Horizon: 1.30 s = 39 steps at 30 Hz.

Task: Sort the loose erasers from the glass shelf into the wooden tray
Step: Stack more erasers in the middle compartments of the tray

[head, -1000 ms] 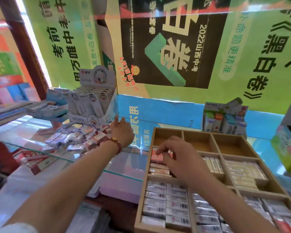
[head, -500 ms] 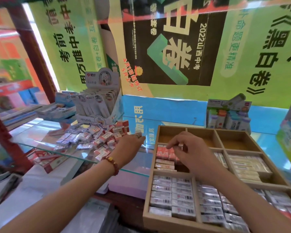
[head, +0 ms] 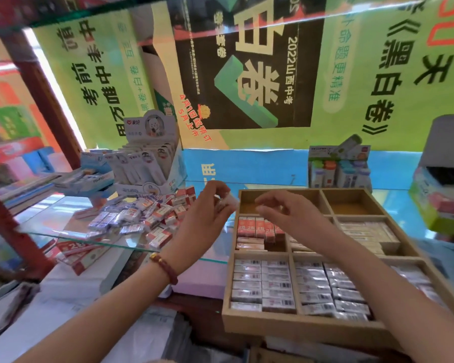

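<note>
A pile of loose erasers [head: 144, 218] in red and blue-white wrappers lies on the glass shelf [head: 95, 241] at the left. The wooden tray [head: 299, 330] stands to its right. Its near compartments hold rows of white erasers [head: 262, 284], and a middle-left one holds red erasers [head: 257, 227]. My left hand [head: 207, 216] is raised at the tray's far left corner and pinches a small pale eraser [head: 228, 203], which is blurred. My right hand [head: 286, 213] hovers over the red erasers, fingers loosely curled towards the left hand and holding nothing I can see.
A white display box of correction tapes [head: 150, 163] stands behind the pile. Another stationery box [head: 338, 166] sits behind the tray and a green box [head: 440, 203] to its right. A red post [head: 24, 231] borders the shelf's left. Boxes [head: 76, 255] lie below the glass.
My left hand left the pile and moved right and up to the tray's corner with an eraser. My right hand rose off the red erasers towards it.
</note>
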{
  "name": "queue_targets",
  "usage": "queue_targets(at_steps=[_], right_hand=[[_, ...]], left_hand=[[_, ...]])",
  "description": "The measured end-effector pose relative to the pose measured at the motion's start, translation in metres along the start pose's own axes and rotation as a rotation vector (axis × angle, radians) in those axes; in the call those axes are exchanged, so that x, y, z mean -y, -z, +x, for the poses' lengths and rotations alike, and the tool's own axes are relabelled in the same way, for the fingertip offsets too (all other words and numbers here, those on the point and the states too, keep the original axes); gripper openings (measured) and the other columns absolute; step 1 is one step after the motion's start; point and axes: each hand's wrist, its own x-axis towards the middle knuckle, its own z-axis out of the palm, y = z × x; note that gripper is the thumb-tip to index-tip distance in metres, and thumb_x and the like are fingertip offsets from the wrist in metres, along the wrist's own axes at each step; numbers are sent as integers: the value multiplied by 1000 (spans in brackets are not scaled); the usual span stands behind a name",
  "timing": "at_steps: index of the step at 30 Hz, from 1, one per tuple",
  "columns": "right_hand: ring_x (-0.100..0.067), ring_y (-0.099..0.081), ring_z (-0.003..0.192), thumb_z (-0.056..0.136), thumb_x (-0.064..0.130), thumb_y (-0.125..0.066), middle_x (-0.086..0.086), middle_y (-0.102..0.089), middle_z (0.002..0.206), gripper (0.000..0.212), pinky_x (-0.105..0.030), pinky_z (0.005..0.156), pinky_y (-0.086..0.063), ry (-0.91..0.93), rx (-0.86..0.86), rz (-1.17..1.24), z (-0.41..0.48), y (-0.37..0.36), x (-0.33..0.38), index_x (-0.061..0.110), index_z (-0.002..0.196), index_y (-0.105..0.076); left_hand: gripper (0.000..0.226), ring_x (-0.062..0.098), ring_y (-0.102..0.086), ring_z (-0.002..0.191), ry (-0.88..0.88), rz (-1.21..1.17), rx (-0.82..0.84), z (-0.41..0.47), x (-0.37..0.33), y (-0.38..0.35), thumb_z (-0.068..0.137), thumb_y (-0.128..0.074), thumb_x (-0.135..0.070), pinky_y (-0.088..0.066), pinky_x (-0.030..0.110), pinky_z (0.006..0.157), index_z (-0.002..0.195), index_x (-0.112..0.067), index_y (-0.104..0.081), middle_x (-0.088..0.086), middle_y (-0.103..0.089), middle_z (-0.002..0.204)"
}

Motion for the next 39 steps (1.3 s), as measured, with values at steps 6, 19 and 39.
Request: queue_targets(at_steps=[6, 19, 39], right_hand=[[-1, -52, 58, 88, 24, -65, 8, -59, 71, 19, -18, 55, -46, -43, 43, 336, -7, -4, 7, 14, 104, -60], [-8, -47, 64, 79, 39, -72, 10, -50, 67, 20, -25, 59, -39, -60, -24, -375, -3, 24, -8, 27, 77, -57], [-4, -48, 68, 86, 44, -64, 8, -53, 74, 24, -23, 58, -38, -171, -171, -339, -6, 40, -3, 23, 78, -54]], left_hand=[[22, 5, -54, 80, -60, -37, 94, -2, -52, -16, 76, -68, -9, -43, 20, 69, 86, -23, -55, -9, -59, 85], [16, 16, -37, 120, -10, 221, 177, -32, -30, -21, 91, -53, -14, -30, 29, 101, 104, -19, -61, 0, -45, 122], [35, 12, -14, 133, 9, 417, 383, -37, -23, -31, 91, -35, -26, -9, 27, 104, 117, -34, -57, 0, -28, 142]])
